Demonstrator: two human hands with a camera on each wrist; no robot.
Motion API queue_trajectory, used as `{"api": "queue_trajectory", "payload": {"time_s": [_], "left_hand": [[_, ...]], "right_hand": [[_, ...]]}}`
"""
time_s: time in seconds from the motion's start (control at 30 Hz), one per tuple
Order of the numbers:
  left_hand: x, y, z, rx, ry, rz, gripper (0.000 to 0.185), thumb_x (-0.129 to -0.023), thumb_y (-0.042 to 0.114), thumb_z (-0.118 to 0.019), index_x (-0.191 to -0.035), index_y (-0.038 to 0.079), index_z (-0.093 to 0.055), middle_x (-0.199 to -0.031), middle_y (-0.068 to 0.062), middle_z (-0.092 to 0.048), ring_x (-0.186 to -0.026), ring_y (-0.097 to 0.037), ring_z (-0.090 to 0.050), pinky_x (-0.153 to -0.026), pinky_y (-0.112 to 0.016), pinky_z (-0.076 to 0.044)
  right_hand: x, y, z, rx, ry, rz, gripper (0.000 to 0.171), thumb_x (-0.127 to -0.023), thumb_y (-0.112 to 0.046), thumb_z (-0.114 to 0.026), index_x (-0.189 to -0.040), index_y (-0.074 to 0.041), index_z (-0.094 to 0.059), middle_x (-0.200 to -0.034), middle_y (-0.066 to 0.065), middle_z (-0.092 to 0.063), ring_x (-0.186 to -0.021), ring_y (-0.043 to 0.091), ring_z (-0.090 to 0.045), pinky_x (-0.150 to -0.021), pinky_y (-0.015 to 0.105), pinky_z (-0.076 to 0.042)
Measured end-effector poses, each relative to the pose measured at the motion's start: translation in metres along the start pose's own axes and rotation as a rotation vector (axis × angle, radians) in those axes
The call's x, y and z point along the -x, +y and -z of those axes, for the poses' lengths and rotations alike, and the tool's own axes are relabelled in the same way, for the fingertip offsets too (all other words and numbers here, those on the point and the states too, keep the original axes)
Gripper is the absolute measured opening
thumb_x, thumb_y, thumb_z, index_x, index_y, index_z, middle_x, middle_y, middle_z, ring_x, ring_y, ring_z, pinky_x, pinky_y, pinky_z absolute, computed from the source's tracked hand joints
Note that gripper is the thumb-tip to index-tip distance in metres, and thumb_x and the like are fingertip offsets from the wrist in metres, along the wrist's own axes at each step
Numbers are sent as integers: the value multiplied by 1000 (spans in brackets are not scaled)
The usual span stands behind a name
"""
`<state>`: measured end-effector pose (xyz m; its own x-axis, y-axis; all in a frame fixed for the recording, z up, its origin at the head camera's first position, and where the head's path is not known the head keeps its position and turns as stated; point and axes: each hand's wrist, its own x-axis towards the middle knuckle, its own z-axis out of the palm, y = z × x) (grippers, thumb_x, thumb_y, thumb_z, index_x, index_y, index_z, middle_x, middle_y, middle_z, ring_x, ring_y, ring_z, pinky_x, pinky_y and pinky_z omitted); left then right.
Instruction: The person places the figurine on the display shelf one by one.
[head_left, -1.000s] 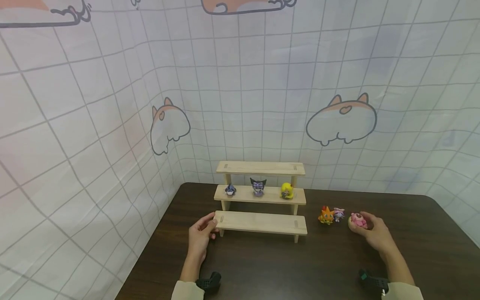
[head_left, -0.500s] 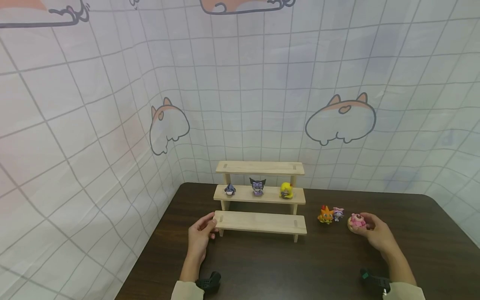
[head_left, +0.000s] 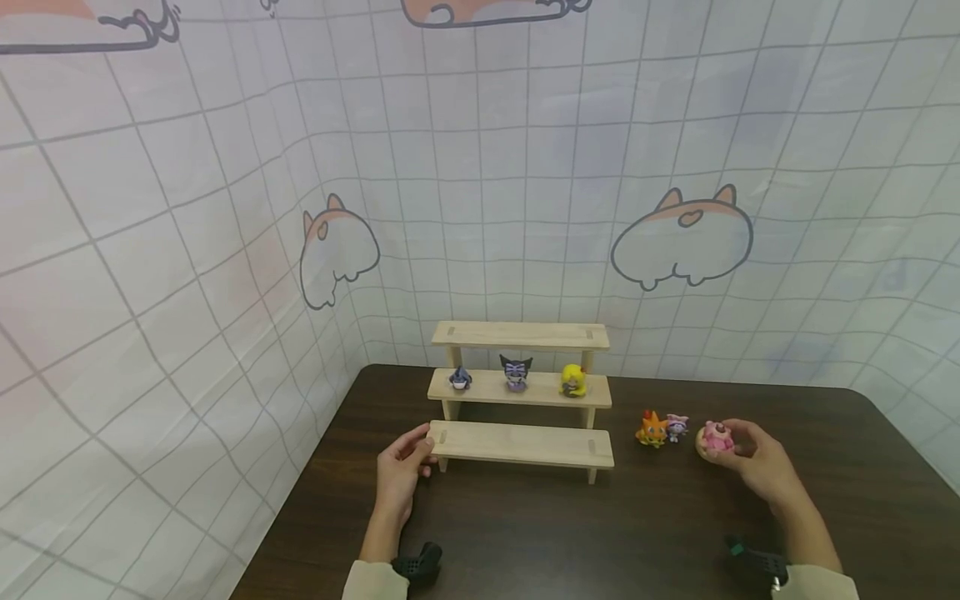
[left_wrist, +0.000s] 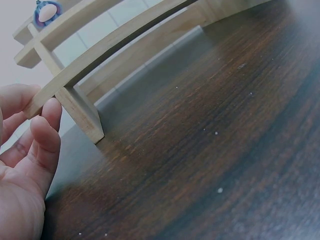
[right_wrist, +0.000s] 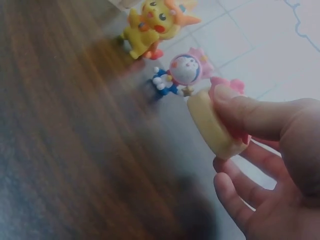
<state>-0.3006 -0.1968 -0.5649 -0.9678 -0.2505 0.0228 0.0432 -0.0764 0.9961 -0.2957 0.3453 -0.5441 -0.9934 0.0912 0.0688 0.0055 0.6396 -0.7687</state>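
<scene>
My left hand point(head_left: 401, 471) pinches the left end of the lowest board of a three-step wooden display shelf point(head_left: 517, 443). In the left wrist view the thumb and fingers lie on either side of the board's end point(left_wrist: 46, 95). Over to the right, my right hand point(head_left: 767, 465) holds a small pink figurine point(head_left: 717, 437) with a round cream base point(right_wrist: 212, 125) between thumb and fingers. In the right wrist view the base is tilted and seems off the table. Close by stand an orange-and-yellow figurine point(head_left: 652, 430) and a small pink-and-white one point(head_left: 677, 427).
On the middle step sit a blue figurine point(head_left: 461, 379), a purple one with black ears point(head_left: 516, 374) and a yellow one point(head_left: 573, 381). The dark wooden table point(head_left: 570, 533) meets a white grid-patterned curtain point(head_left: 487, 208) behind and at the left.
My right hand has shifted slightly to the right, still holding the pink figurine, which has turned a little. The left hand and the shelf stay put.
</scene>
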Motion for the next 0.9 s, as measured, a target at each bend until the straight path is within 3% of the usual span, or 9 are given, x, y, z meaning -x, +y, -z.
{"api": "queue_trajectory", "payload": {"time_s": [0.23,0.37,0.47,0.67,0.9], "left_hand": [[1,4,-1,-5,-5,1,33,-88,23,-70,-120,14,-67,-101,-8,-68,-74,-15,-66,-56,-23,-52],[1,5,-1,1,-6,2,31,-89,22,-70,-119,16,-68,-101,-8,-68,-74,-15,-66,-56,-23,-52],[0,2,-1,-7,-1,-6,32,-88,23,-70,-119,16,-68,-100,-7,-68,-75,-15,-66,-56,-22,-52],[0,1,-1,-4,-2,3,34,-88,24,-71,-120,14,-67,-101,-8,-67,-74,-14,-66,-56,-22,-52],[2,5,0,9,-13,41,34,-89,21,-70,-122,13,-66,-103,-9,-67,-74,-14,-66,-58,-23,-52]], "right_hand": [[2,-15,7,5,42,67,71,-86,-41,-71,-138,-2,-42,-133,29,-48,-109,39,-54,-68,28,-49],[2,-25,13,22,53,113,68,-85,-40,-71,-137,-4,-44,-133,27,-49,-98,16,-60,-66,27,-49],[2,-32,15,34,50,124,69,-84,-42,-72,-137,-7,-45,-132,26,-51,-92,3,-55,-67,28,-50],[5,-48,18,47,29,125,72,-84,-49,-70,-139,-10,-44,-125,24,-57,-100,22,-58,-69,31,-48],[9,-68,20,53,42,171,70,-83,-48,-72,-137,-12,-47,-121,19,-60,-88,-3,-54,-69,30,-49]]}}
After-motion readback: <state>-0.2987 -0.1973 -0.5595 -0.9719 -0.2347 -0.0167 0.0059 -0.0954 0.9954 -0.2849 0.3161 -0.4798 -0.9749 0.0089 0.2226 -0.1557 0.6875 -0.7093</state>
